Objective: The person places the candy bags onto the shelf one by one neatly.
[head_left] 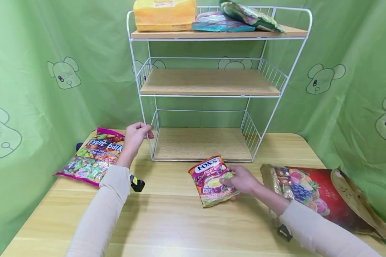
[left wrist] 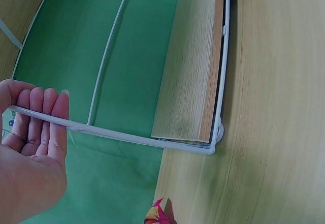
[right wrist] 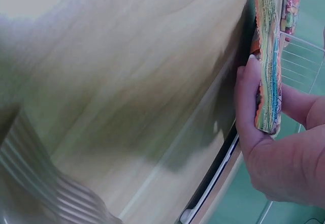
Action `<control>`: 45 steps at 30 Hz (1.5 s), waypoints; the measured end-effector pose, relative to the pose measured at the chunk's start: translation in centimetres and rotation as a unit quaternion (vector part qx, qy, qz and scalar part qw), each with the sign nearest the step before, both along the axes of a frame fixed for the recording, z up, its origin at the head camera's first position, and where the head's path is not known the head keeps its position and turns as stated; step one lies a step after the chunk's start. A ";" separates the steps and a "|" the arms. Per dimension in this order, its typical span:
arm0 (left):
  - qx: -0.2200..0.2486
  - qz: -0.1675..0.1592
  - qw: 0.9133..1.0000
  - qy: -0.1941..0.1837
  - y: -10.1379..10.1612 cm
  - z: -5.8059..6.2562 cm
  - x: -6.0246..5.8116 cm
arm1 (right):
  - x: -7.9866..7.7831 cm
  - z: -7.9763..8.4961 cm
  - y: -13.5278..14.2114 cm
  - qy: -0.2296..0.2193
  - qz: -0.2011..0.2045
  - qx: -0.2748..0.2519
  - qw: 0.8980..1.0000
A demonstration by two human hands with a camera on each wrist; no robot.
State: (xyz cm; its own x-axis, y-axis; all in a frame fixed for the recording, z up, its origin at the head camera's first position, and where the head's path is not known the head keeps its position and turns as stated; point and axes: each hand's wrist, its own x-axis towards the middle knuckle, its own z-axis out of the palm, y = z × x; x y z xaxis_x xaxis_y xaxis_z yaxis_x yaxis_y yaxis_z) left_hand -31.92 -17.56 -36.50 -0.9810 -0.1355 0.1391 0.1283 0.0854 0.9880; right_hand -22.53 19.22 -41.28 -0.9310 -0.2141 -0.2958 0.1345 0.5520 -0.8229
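Observation:
My left hand (head_left: pixel 137 135) grips the left front post of a white wire rack (head_left: pixel 143 117), low down near the bottom shelf. In the left wrist view the fingers (left wrist: pixel 50 117) curl by the thin white rod. With my right hand (head_left: pixel 244 180) I hold a Fox's fruit candy bag (head_left: pixel 211 180), orange and purple, in front of the bottom shelf (head_left: pixel 202 142). Thumb and fingers pinch the bag's right side, its printed front facing up toward me. Seen edge-on in the right wrist view, the candy bag (right wrist: pixel 269 61) lies between thumb and fingers.
A Fruit Bait candy bag (head_left: pixel 93 157) lies left on the table (head_left: pixel 167 228); a large red and gold candy bag (head_left: pixel 325 192) lies right. On the rack's top shelf are a yellow package (head_left: pixel 165 16), a blue-pink bag (head_left: pixel 220 22) and a green bag (head_left: pixel 249 16). Green curtains (head_left: pixel 25 89) surround the table.

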 end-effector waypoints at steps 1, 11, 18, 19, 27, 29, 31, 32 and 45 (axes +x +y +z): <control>0.002 0.000 1.000 0.002 0.0 0.0 -0.1 | 0.0 0.0 0.0 -0.001 -0.003 -0.007 1.000; 0.010 -0.011 1.000 -0.014 -0.1 0.2 -0.2 | 0.2 0.7 -0.1 0.003 -0.015 -0.029 0.999; 0.005 -0.013 1.000 -0.023 -0.2 0.2 -0.3 | 0.6 1.5 -0.4 -0.006 -0.033 -0.054 0.998; 0.005 -0.012 1.000 -0.023 -0.2 0.2 -0.3 | 0.7 1.6 -0.4 -0.003 -0.032 -0.050 0.998; 0.000 -0.001 1.000 -0.005 -0.1 0.1 0.2 | 0.6 3.1 0.0 0.011 -0.029 -0.066 0.997; 0.000 -0.001 1.000 -0.003 -0.1 0.0 0.2 | 0.6 3.6 0.2 0.010 -0.029 -0.074 0.997; 0.000 -0.002 1.000 -0.002 0.0 0.0 0.1 | 0.7 4.1 0.4 0.010 -0.028 -0.071 0.997; 0.001 -0.002 1.000 -0.002 0.0 0.0 0.1 | 0.7 4.4 0.5 0.011 -0.027 -0.068 0.997; -0.001 -0.001 1.000 0.001 0.0 -0.2 -0.1 | 0.8 11.5 2.8 0.049 -0.012 -0.018 0.999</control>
State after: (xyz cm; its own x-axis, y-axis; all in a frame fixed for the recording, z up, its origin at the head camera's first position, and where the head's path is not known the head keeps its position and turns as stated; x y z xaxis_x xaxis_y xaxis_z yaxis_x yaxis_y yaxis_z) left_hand -32.00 -17.52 -36.73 -0.9807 -0.1339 0.1423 0.1313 0.0882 0.9874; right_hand -21.70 22.04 -29.75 -0.9600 -0.2005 -0.1955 0.0650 0.5197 -0.8519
